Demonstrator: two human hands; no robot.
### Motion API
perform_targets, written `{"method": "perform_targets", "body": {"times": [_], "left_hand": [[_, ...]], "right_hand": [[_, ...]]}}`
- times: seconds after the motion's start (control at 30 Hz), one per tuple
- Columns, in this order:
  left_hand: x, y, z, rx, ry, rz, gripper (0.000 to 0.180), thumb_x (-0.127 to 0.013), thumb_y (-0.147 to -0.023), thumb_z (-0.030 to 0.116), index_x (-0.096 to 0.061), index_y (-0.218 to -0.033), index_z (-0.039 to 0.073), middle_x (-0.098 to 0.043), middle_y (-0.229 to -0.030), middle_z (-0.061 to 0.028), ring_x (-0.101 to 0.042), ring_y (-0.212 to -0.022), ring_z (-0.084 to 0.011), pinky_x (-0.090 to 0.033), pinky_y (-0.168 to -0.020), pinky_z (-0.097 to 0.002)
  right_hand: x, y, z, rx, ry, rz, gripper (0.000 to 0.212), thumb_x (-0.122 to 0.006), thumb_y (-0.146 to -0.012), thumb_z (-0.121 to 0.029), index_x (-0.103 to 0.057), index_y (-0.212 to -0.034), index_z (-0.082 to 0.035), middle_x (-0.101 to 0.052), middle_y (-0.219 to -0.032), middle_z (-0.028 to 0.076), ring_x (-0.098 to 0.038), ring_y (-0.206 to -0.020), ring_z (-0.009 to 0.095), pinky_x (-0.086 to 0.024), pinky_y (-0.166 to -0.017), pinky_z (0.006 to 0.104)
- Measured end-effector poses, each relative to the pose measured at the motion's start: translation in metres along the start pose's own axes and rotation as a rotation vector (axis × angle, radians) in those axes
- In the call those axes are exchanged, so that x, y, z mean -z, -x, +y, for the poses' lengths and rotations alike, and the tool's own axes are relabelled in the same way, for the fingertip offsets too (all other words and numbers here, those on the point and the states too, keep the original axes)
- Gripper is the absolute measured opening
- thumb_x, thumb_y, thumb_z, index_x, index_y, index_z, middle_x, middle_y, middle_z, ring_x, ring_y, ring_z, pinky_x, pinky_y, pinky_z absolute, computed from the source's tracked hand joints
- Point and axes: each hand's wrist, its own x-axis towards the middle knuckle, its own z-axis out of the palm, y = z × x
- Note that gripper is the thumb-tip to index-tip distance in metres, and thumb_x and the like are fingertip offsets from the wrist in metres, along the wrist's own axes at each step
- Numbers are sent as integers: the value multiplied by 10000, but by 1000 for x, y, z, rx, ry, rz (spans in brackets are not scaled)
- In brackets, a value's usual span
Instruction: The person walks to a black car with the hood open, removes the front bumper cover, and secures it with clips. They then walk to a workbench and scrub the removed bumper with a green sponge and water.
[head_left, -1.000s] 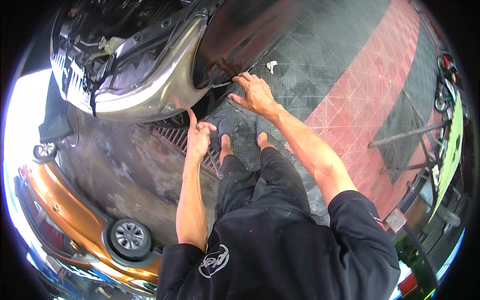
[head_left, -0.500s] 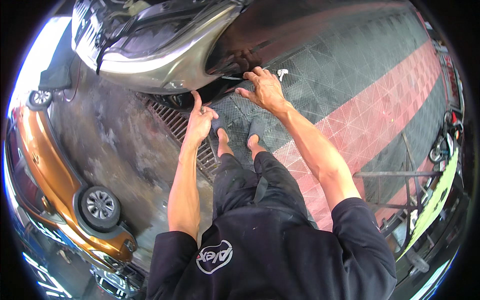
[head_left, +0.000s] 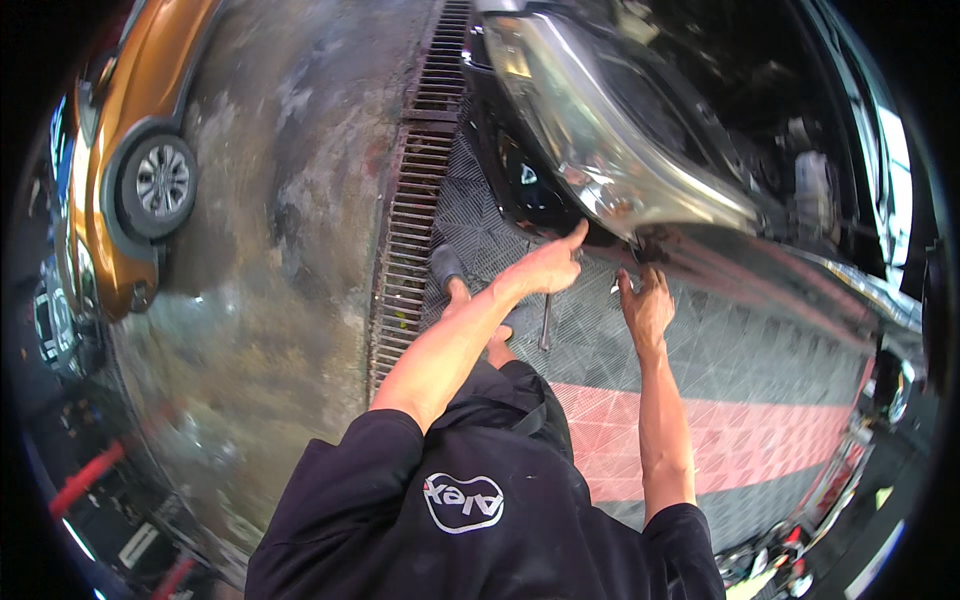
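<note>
A black car's clouded headlight [head_left: 580, 120] lies ahead of me, above the glossy black bumper [head_left: 515, 165]. My left hand [head_left: 548, 268] reaches to the lower corner of the headlight. Its index finger is stretched out to the bumper edge, while the other fingers are partly curled and nothing shows in them. To its right, my right hand [head_left: 649, 308] is at the front edge of the black fender [head_left: 725, 255], thumb and fingers apart. Its fingertips seem to meet the panel edge; exact contact I cannot tell.
The engine bay [head_left: 790, 150] is uncovered beyond the headlight. A metal floor grate [head_left: 410, 210] runs along my left side. An orange car [head_left: 110, 240] stands farther left on stained concrete [head_left: 270, 230]. A thin rod [head_left: 545, 322] shows near my feet, over dark floor tiles [head_left: 600, 345].
My view has swung round, so the headlight now sits ahead to the right and the orange car upper left. Both hands remain close to the headlight corner and fender edge.
</note>
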Motion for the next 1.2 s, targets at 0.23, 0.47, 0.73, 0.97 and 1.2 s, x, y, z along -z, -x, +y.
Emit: {"method": "perform_targets", "body": {"times": [0.23,0.47,0.73,0.97,1.2], "left_hand": [[26,82,-128,6,469,53,818,-579,-910,57,-324,-1687,55,-737,-830,-84,-673,-737,-157,-539,-767,-310],[105,238,-248,509,736,425,716,-599,-838,-29,-541,-1551,-32,-802,-1006,-87,-666,-765,-147,-533,-787,-297],[158,297,-339,660,767,559,802,-530,-783,47,-531,-1585,25,-664,-754,-23,-521,-619,-112,-443,-627,-291],[192,264,-321,579,799,487,766,-494,-835,53,-503,-1600,16,-675,-734,-8,-470,-613,-94,-404,-612,-269],[174,276,-347,591,871,498,762,-494,-843,69,-527,-1604,107,-685,-736,-8,-451,-526,-73,-378,-503,-268]], "right_hand": [[-14,6,-87,759,192,-132,742,-778,-914,-334,-502,-1509,14,-418,-1626,242,-366,-1536,423,-320,-1233,574],[-38,6,-128,608,523,-346,1061,-749,-919,-482,-239,-1662,80,-107,-1771,280,-64,-1655,443,-104,-1333,568],[-33,-14,-185,609,551,-351,1073,-736,-920,-506,-221,-1679,51,-103,-1782,252,-54,-1664,410,-84,-1337,551],[-68,-85,-255,663,484,-236,1090,-720,-929,-529,-210,-1660,98,-118,-1772,277,-87,-1655,429,-170,-1322,549],[-83,-83,-279,465,595,-308,1108,-706,-922,-573,-231,-1652,111,-163,-1756,304,-139,-1638,456,-205,-1303,558]]}}
